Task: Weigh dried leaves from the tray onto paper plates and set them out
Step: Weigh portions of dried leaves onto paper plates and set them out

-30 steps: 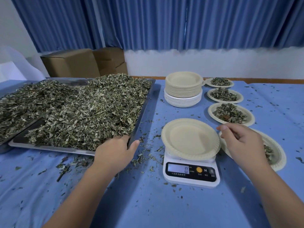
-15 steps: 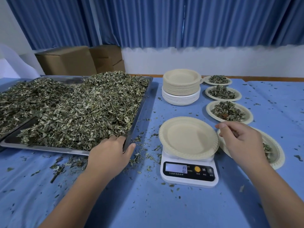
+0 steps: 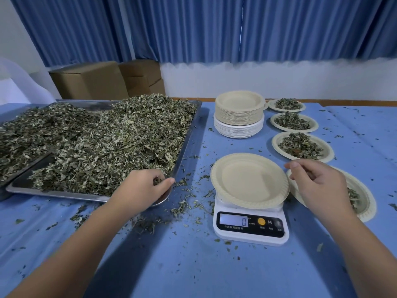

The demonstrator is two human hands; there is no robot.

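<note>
A large metal tray [image 3: 186,143] heaped with dried leaves [image 3: 111,138] lies on the left of the blue table. My left hand [image 3: 144,188] rests at the tray's near right corner, fingers curled around a pinch of leaves. An empty paper plate [image 3: 249,179] sits on a white scale [image 3: 250,227] reading 0. My right hand [image 3: 318,186] hovers just right of that plate, fingers loosely bent, holding nothing. It partly covers a plate of leaves [image 3: 363,198].
Three filled plates [image 3: 300,145] run in a row toward the back right. A stack of empty plates [image 3: 239,114] stands behind the scale. Loose leaf bits litter the cloth [image 3: 184,205]. Cardboard boxes [image 3: 90,80] and blue curtains lie behind the table.
My left hand has closed its fingers on some leaves at the tray's corner. My right hand has stayed beside the empty plate.
</note>
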